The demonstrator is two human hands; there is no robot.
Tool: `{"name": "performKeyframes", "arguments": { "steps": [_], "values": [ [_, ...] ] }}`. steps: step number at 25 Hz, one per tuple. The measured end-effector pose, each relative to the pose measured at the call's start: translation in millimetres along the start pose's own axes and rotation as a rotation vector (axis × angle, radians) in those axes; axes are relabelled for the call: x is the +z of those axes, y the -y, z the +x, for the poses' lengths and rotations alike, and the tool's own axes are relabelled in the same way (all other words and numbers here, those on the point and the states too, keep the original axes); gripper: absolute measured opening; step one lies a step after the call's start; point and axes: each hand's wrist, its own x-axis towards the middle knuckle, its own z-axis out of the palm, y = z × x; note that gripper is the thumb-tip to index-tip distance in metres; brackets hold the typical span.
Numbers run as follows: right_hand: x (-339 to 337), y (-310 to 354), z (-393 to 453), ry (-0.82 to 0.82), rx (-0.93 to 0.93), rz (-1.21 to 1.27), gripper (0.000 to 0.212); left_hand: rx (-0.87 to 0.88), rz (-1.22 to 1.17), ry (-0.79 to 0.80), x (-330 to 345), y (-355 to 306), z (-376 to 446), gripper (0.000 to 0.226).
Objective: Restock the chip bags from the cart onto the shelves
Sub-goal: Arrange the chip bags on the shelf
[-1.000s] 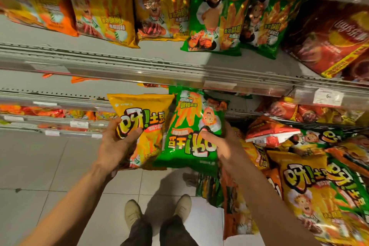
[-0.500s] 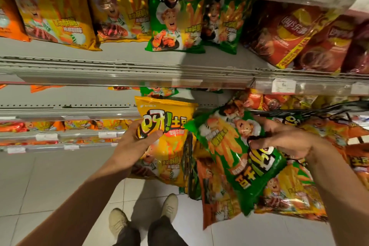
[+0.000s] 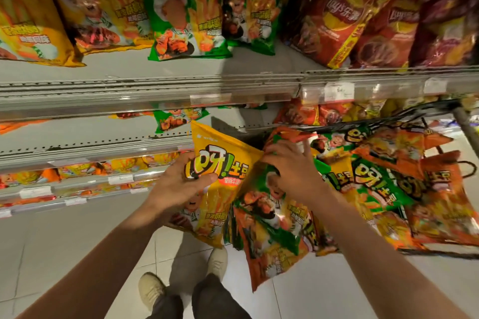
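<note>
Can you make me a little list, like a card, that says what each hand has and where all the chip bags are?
left hand: holds the yellow chip bag, thumb across its front
right hand: grips the top of the green and orange bags next to the yellow one
cart: on the right, piled with green and orange bags
upper shelf: yellow bags left, green bags middle, red bags right
floor: pale tiles, the person's two shoes below the bags
</note>
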Motion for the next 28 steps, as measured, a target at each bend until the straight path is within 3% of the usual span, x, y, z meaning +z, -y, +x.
{"name": "performKeyframes", "arguments": {
  "steps": [2, 3, 5, 7, 8, 11, 17, 22, 25, 28],
  "values": [
    [27.9, -10.1, -30.6, -0.343, 0.292, 0.204, 0.062, 0.003, -0.016, 0.027, 4.5, -3.0, 4.6, 0.041],
    [42.3, -14.1, -47.7, -0.432, 0.478, 0.389, 0.069, 0.003, -0.010, 0.036, 6.1, -4.0, 5.7, 0.039],
    [60.3, -12.3, -74.2, -0.328, 0.828, 0.926, 0.063, -0.010, -0.011, 0.044, 8.3, -2.9, 7.3, 0.035],
    [69.0, -7.3, -85.2, -0.168, 0.912, 1.447, 0.037, -0.023, -0.038, 0.078, 11.0, -1.5, 6.5, 0.034],
    [69.7, -8.1, -86.0, -0.167, 0.889, 1.524, 0.028, -0.029, -0.050, 0.091, 11.9, -0.5, 5.7, 0.036],
    [59.7, -11.6, -68.9, -0.197, 0.760, 1.611, 0.016, -0.091, -0.099, 0.048, 3.9, 4.6, 0.7, 0.045],
    [23.5, 2.4, 35.5, -0.024, 0.493, 1.542, 0.010, -0.145, -0.182, -0.178, -45.5, 19.2, -9.8, 0.040],
    [1.1, 34.0, 108.5, -0.048, 0.505, 1.587, 0.023, -0.180, -0.230, -0.282, -65.3, 34.9, -8.3, 0.042],
    [10.0, 50.1, 101.9, -0.143, 0.496, 1.445, 0.018, -0.177, -0.234, -0.317, -60.4, 39.0, -2.1, 0.050],
    [17.0, 55.6, 95.1, -0.173, 0.371, 1.383, 0.021, -0.152, -0.180, -0.357, -55.6, 42.7, 0.6, 0.041]
  ]
}}
